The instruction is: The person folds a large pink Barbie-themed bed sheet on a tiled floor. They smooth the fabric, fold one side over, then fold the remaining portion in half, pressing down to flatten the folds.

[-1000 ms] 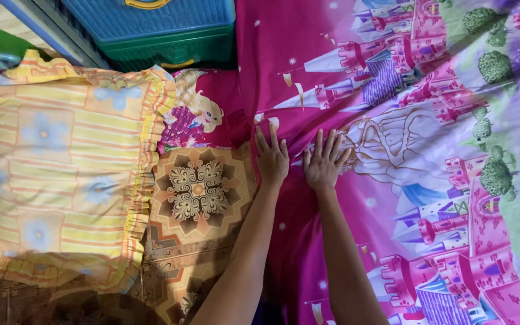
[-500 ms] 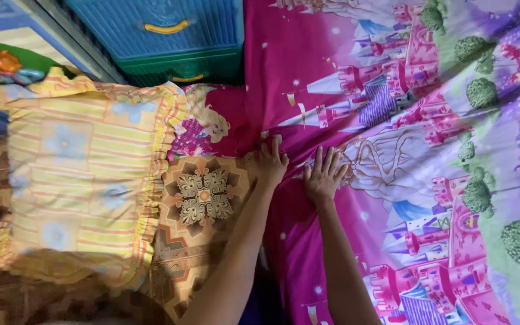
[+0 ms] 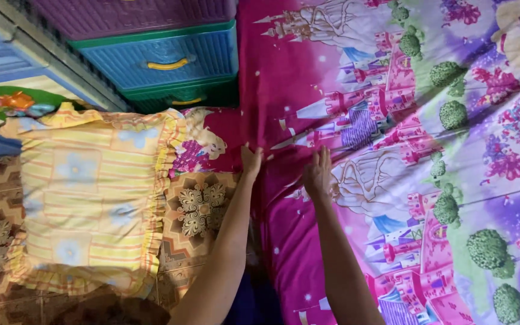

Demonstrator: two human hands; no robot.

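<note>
Two hands work the pink sheet (image 3: 404,180): the left hand (image 3: 251,161) pinches its edge, fingers closed on the cloth; the right hand (image 3: 318,174) lies open and flat on it just beside. Its long edge runs away from the person. Left of the grip lie a yellow pillow (image 3: 85,198) and patterned floor (image 3: 203,204); beyond, plastic drawers (image 3: 164,60).

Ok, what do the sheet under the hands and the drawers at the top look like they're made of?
The sheet looks like thin printed woven cloth, matte; it creases near the right hand and left hand. The drawers look like moulded plastic, slightly glossy, with ribbed fronts and curved yellow handles.
</note>
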